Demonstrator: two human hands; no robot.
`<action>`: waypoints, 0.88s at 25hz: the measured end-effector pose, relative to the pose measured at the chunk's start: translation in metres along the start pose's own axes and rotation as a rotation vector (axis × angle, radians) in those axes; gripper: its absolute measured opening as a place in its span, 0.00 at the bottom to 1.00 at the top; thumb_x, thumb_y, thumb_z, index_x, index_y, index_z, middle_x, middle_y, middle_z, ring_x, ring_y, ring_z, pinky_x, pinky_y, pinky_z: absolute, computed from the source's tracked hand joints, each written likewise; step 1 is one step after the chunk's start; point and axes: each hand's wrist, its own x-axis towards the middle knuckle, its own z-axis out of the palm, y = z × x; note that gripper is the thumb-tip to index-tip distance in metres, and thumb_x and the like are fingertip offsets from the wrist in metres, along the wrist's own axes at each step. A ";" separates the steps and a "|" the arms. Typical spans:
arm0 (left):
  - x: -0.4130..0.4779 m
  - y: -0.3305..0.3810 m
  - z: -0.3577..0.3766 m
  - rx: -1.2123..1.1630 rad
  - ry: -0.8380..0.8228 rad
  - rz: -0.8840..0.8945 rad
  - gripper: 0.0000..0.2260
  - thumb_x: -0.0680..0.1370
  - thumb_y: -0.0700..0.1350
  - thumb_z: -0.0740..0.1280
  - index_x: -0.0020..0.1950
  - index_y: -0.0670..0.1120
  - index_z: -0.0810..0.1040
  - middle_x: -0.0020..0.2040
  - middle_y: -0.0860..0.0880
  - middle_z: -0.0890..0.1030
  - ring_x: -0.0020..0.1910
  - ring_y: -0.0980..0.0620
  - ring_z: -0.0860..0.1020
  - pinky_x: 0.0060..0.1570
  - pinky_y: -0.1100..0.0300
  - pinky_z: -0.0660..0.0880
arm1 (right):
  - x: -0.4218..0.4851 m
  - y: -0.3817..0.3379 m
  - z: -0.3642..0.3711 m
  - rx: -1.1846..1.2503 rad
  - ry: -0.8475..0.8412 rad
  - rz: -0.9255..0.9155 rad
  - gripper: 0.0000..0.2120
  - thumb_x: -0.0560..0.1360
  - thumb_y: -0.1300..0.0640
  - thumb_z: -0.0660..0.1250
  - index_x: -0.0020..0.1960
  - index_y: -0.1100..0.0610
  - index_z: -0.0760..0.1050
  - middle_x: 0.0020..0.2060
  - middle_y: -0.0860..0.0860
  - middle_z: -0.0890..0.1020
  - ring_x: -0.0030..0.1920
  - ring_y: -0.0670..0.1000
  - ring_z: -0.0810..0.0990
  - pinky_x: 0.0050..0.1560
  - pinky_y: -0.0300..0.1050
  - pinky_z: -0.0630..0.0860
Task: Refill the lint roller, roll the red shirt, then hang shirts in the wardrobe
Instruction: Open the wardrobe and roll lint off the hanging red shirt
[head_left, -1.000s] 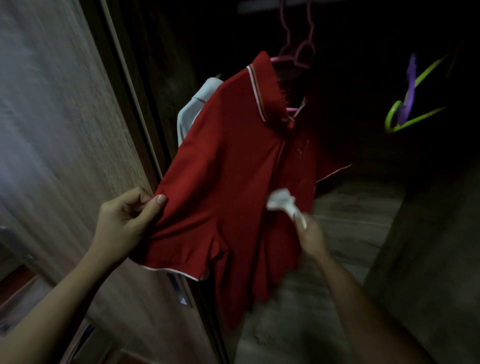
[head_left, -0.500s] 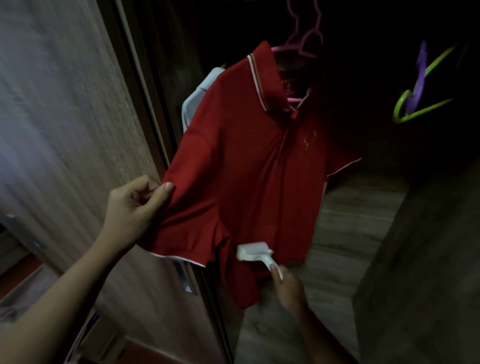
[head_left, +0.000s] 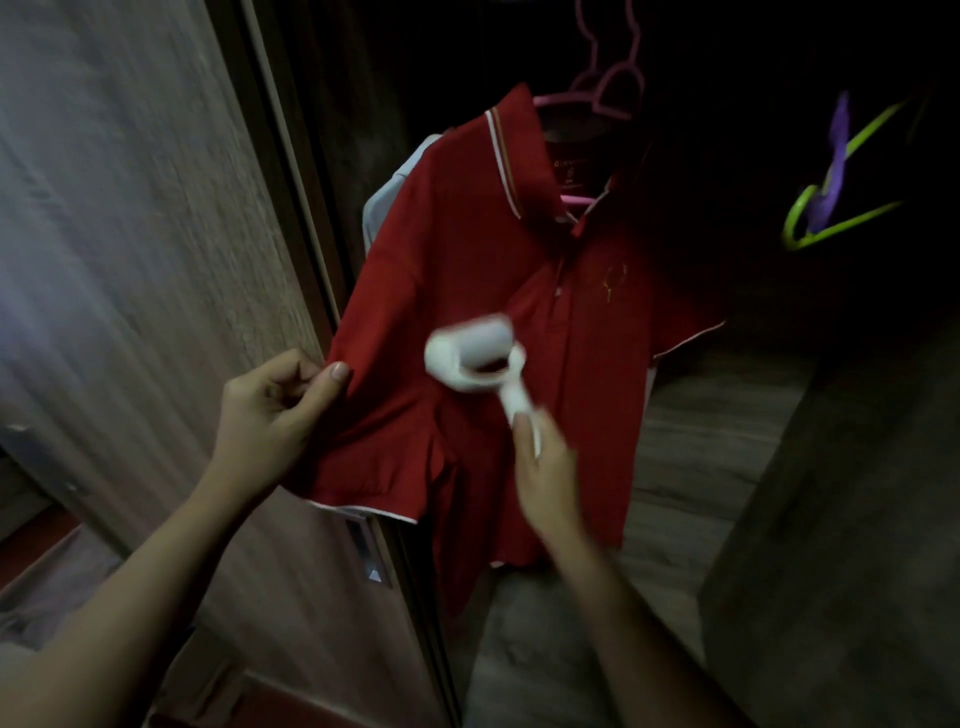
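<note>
Red short-sleeved polo shirt (head_left: 467, 291) hanging on a pink plastic hanger (head_left: 597, 101) inside the dark wardrobe. Left hand (head_left: 265, 415) pinches its sleeve between thumb and curled fingers; right hand (head_left: 545, 462) grips the white lint roller (head_left: 472, 358) by its handle, roller head against the shirt front.

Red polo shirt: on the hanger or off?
On. The red polo shirt hangs spread from the pink plastic hanger, whose bar shows inside the open collar; the left hand pinches its sleeve.

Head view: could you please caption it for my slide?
Left hand pinches the sleeve of the hung red shirt; right hand holds the lint roller at its front.
</note>
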 end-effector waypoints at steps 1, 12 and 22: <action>0.000 0.000 0.001 -0.003 0.000 0.005 0.14 0.72 0.55 0.66 0.31 0.49 0.70 0.30 0.45 0.73 0.26 0.60 0.66 0.27 0.66 0.63 | -0.032 0.021 0.009 -0.016 -0.051 0.097 0.22 0.74 0.32 0.48 0.36 0.48 0.66 0.23 0.47 0.70 0.25 0.38 0.71 0.29 0.41 0.62; 0.003 0.001 0.003 0.005 0.001 -0.001 0.17 0.73 0.53 0.66 0.30 0.45 0.69 0.29 0.44 0.72 0.27 0.61 0.65 0.28 0.66 0.63 | 0.045 -0.064 -0.013 0.088 0.080 -0.095 0.18 0.79 0.48 0.53 0.41 0.60 0.70 0.26 0.48 0.70 0.27 0.43 0.69 0.30 0.42 0.62; 0.001 0.000 0.005 -0.043 0.014 -0.021 0.14 0.75 0.55 0.62 0.30 0.55 0.69 0.27 0.53 0.68 0.27 0.62 0.63 0.28 0.65 0.62 | -0.058 -0.044 0.014 0.100 -0.091 0.031 0.16 0.75 0.41 0.51 0.35 0.49 0.65 0.26 0.44 0.72 0.26 0.38 0.69 0.31 0.43 0.62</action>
